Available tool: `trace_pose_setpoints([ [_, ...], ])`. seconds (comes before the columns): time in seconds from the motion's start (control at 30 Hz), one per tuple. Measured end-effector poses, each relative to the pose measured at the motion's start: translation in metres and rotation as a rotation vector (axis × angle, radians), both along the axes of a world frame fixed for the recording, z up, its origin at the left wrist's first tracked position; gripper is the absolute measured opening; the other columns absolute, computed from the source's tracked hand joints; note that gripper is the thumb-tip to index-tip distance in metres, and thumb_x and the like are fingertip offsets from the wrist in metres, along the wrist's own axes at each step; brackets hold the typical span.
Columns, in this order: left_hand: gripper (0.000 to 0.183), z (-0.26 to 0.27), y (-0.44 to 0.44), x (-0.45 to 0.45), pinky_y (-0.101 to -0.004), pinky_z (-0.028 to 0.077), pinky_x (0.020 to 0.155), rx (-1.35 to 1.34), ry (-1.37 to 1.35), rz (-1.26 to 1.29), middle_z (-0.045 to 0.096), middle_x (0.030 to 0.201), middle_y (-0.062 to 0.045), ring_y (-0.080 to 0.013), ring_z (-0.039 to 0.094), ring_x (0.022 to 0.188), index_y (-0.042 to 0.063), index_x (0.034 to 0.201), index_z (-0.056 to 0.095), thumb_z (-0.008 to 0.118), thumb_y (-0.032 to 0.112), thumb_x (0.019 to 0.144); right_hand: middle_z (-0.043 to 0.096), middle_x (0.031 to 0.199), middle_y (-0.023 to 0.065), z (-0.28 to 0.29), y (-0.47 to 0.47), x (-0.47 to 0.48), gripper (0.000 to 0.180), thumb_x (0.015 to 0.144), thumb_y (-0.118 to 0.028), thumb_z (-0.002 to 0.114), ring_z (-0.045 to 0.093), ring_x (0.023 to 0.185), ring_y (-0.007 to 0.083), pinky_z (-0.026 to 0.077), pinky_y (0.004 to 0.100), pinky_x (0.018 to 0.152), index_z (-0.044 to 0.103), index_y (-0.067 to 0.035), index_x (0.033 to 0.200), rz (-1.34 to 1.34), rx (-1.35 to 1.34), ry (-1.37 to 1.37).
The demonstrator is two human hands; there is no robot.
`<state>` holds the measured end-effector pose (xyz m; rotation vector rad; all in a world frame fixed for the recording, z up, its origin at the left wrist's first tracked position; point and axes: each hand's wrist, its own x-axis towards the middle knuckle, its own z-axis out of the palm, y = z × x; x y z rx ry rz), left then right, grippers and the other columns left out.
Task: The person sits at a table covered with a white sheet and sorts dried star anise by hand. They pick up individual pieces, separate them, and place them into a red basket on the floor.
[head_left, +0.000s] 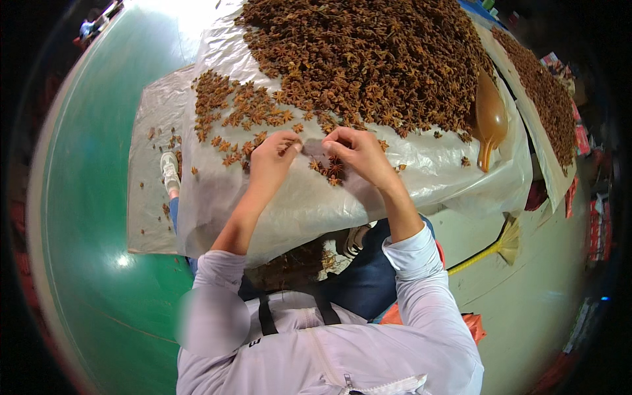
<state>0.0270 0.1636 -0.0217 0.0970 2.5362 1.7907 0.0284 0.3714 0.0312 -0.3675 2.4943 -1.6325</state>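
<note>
A large heap of dried star anise (365, 59) covers the far part of a table draped in clear plastic sheeting (306, 207). My left hand (276, 150) is over the sheet, thumb and fingertips pinched around a small brownish piece, perhaps star anise. Opposite it, my right hand (353, 148) has thumb and forefinger close together; whether anything is between them cannot be told. Just below and between the hands lies a small cluster of star anise (335, 169). Looser star anise (256, 106) spreads beyond my left hand. A brown plastic scoop (490, 118) rests against the heap's right edge.
Another star anise spread (543, 94) covers a surface at right. A yellow-handled broom (486, 249) lies on the floor at lower right. At left, a sheet (153, 207) with scattered pieces lies on the green floor (94, 197), with a shoe (169, 168) over it. Orange bags are beside me.
</note>
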Motion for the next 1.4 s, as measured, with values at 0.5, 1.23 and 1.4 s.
trace_pose_setpoints([
  [0.5, 0.013, 0.011, -0.007, 0.039, -0.0324, 0.044, 0.092, 0.879, -0.104, 0.032, 0.063, 0.103, -0.008, -0.0190, 0.058, 0.103, 0.004, 0.104, 0.054, 0.059, 0.002, 0.092, 0.057, 0.069, 0.0131, -0.031, -0.045, 0.023, 0.023, 0.090, -0.022, 0.059, 0.058, 0.066, 0.0248, 0.045, 0.0364, 0.060, 0.061, -0.001, 0.081, -0.018, -0.036, 0.457],
  [1.23, 0.022, -0.015, 0.005, 0.009, -0.0394, 0.048, 0.084, -0.551, 0.445, -0.284, 0.060, 0.098, -0.010, -0.0299, 0.059, 0.096, 0.006, 0.102, 0.063, 0.069, 0.011, 0.081, 0.062, 0.109, 0.0165, -0.048, 0.022, -0.027, 0.031, 0.084, -0.012, 0.065, 0.058, 0.103, 0.0346, 0.048, 0.0421, 0.088, 0.063, -0.007, 0.115, -0.297, 0.590, 0.341],
  [1.4, 0.019, -0.015, -0.030, 0.014, -0.0392, 0.048, 0.082, -0.525, 0.366, -0.163, 0.060, 0.094, -0.010, -0.0296, 0.059, 0.095, 0.005, 0.099, 0.062, 0.067, 0.011, 0.082, 0.063, 0.107, 0.0159, -0.053, 0.006, -0.016, 0.027, 0.088, -0.011, 0.064, 0.060, 0.099, 0.0349, 0.050, 0.0386, 0.082, 0.062, -0.004, 0.113, -0.114, 0.280, 0.446],
])
